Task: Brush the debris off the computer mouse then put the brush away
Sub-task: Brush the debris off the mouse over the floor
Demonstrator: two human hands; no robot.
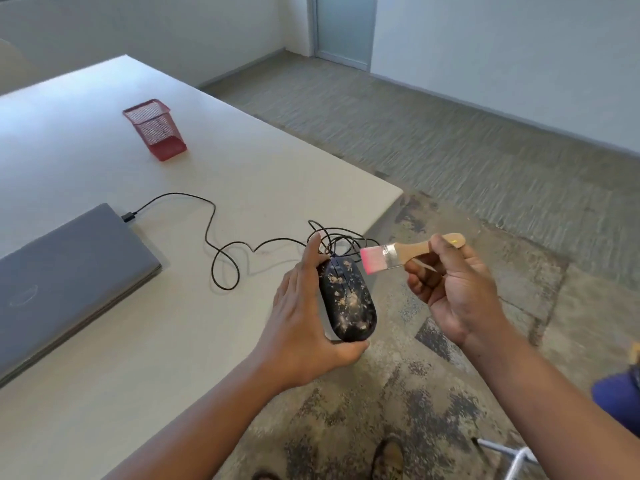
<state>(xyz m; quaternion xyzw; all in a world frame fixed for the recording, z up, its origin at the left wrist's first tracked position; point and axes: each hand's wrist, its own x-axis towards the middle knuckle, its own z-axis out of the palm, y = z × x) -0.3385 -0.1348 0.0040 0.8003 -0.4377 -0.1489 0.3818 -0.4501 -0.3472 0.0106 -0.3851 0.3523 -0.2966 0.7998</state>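
Observation:
A black wired computer mouse, speckled with tan debris, is held off the table past its right edge. My left hand grips it from the left side, thumb under its near end and fingers up along its far end. My right hand holds the wooden handle of a small paintbrush. The brush's pink bristles point left and hover just right of the mouse's front, not touching it. The mouse's black cable loops over the table.
A closed grey laptop lies on the white table at the left, with the cable plugged into it. A red mesh holder stands farther back. Stained carpet lies below my hands. A shoe and a metal frame show at the bottom.

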